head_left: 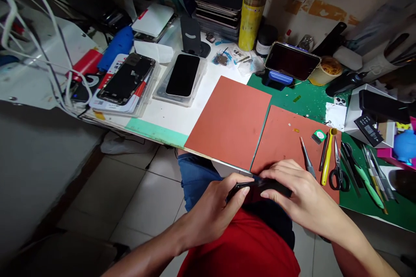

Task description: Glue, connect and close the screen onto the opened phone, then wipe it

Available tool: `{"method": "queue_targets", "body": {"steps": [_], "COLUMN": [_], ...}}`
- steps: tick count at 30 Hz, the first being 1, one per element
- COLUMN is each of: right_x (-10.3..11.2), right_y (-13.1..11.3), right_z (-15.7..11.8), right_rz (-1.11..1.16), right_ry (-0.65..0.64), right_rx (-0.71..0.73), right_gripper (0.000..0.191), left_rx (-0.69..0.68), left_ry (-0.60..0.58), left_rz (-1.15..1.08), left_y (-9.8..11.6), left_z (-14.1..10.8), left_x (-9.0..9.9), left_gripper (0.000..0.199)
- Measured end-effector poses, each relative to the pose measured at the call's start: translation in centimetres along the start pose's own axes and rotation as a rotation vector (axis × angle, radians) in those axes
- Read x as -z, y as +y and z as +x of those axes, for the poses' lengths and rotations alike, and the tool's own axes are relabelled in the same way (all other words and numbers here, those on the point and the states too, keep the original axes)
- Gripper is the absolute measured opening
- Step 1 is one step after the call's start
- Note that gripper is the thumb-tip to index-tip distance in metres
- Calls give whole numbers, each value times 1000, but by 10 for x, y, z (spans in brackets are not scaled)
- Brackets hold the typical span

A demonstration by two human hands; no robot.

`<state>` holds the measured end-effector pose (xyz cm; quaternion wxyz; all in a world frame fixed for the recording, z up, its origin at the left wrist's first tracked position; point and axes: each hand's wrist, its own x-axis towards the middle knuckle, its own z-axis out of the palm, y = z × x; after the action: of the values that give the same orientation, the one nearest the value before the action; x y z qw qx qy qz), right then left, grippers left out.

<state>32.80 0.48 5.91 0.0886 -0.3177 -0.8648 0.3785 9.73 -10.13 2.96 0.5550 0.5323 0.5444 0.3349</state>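
My left hand (216, 207) is closed at the table's front edge, its thumb and index finger pinching a thin black slab (244, 185) that looks like a phone seen edge-on. Close beside it, my right hand (297, 186) is curled around a rounded black thing (276, 186), whose kind I cannot make out. The two black parts meet between my fingers; whether they are one piece I cannot tell. Both hands are over my lap, just in front of two reddish-brown mats (229, 119). Near the right hand lie tweezers (307, 158), a yellow-handled brush (328, 158) and black scissors (338, 169).
A black-screened phone (183, 75) lies on a clear case, left of the mats. Further left is an opened phone part (128, 78) on a box. A propped phone (292, 61), a yellow can (251, 17) and stacked phone panels (218, 8) stand behind. More tools (368, 186) lie right.
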Motion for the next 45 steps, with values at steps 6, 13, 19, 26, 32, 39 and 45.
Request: {"method": "queue_targets", "body": {"steps": [6, 13, 19, 26, 32, 39, 45], "right_x": [-6, -51, -38, -3, -4, -27, -28], "right_y": [9, 15, 0, -14, -10, 13, 18], "right_z": [-1, -14, -10, 3, -1, -9, -14], "right_rz": [391, 764, 562, 405, 475, 897, 863], "right_ry": [46, 404, 407, 244, 235, 578, 563], "right_rx": [-340, -572, -371, -120, -218, -510, -454], "right_gripper": [15, 44, 42, 13, 17, 28, 33], "left_rx": [110, 86, 64, -3, -31, -31, -23], "left_ry": [51, 405, 379, 255, 215, 156, 69], "left_rz": [-361, -618, -254, -137, -139, -102, 70], "left_y": [-4, -21, -5, 6, 4, 7, 19], "left_z": [6, 6, 1, 1, 3, 4, 3], "left_x": [0, -34, -27, -25, -24, -19, -12], "left_gripper": [41, 46, 39, 33, 34, 35, 34]}}
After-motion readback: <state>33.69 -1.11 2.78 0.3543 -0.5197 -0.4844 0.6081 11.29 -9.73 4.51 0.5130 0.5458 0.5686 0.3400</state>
